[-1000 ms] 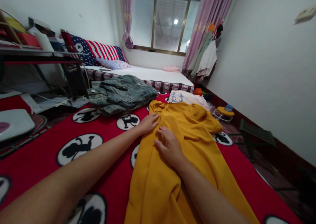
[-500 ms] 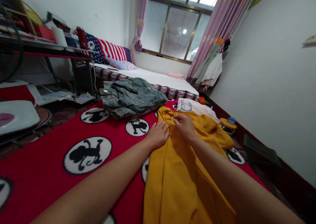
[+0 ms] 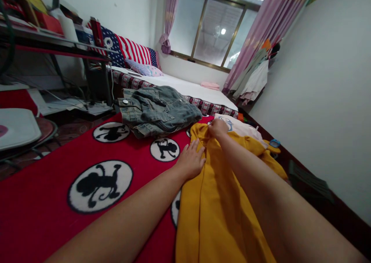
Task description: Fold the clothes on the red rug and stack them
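A long mustard-yellow garment [image 3: 216, 205] with a gathered top and a sleeve at the right lies stretched toward me over a red blanket [image 3: 139, 193]. My left hand [image 3: 191, 160] rests flat on its left edge, fingers spread. Just beyond, my right hand [image 3: 218, 128] is closed, pinching the gathered cloth at the garment's far end; the fingertips are partly hidden. Left of the hands lies a bunched denim jacket [image 3: 162, 110]. Behind the right hand is a pale pink shirt [image 3: 240, 126] with a blue print, partly covered by the yellow cloth.
Beyond the blanket stands a low bed [image 3: 185, 87] with a flag-patterned cushion [image 3: 136, 48] and a folded pink cloth [image 3: 210, 85]. A cluttered desk [image 3: 58, 46] and a white-seated chair [image 3: 19, 128] are at the left. Clothes [image 3: 255, 79] hang by the curtain; a dark green stool [image 3: 310, 180] is at the right.
My right hand has moved away from me along the yellow garment's top and its fingers are closed tighter. The left hand stays flat on the cloth. The view has shifted slightly.
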The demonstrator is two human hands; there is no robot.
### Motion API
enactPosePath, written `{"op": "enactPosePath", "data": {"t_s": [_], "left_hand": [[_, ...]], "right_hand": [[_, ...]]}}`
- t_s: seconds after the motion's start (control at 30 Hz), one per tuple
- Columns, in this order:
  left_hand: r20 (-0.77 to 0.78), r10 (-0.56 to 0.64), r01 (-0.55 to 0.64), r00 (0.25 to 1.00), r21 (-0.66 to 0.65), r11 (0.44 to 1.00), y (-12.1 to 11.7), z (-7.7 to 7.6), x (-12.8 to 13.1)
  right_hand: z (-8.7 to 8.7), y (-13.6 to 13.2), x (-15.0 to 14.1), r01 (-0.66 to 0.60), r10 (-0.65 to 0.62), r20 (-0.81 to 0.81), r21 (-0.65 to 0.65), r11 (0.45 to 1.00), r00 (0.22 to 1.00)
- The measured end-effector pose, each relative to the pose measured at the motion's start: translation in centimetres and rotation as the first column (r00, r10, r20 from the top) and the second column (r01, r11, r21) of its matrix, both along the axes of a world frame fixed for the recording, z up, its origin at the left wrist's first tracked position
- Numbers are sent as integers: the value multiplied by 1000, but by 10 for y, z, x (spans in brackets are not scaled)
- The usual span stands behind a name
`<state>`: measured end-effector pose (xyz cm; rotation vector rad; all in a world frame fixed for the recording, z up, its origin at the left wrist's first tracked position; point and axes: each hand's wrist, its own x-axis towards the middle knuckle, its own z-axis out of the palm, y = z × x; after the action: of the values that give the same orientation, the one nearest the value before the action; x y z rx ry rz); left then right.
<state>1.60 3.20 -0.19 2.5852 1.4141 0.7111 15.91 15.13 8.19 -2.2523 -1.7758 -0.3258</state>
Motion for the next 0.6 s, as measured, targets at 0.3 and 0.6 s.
{"op": "enactPosePath", "data": {"t_s": [0.3, 0.6], "left_hand": [[66, 11, -11, 998, 4, 1000, 2, 2, -2], [62, 10, -12, 998, 28, 1000, 0, 4, -3]], "right_hand": [[4, -20, 10, -176, 180, -46, 72, 982, 983], [-1, -42, 32, -431, 334, -297, -377, 820, 895]]}}
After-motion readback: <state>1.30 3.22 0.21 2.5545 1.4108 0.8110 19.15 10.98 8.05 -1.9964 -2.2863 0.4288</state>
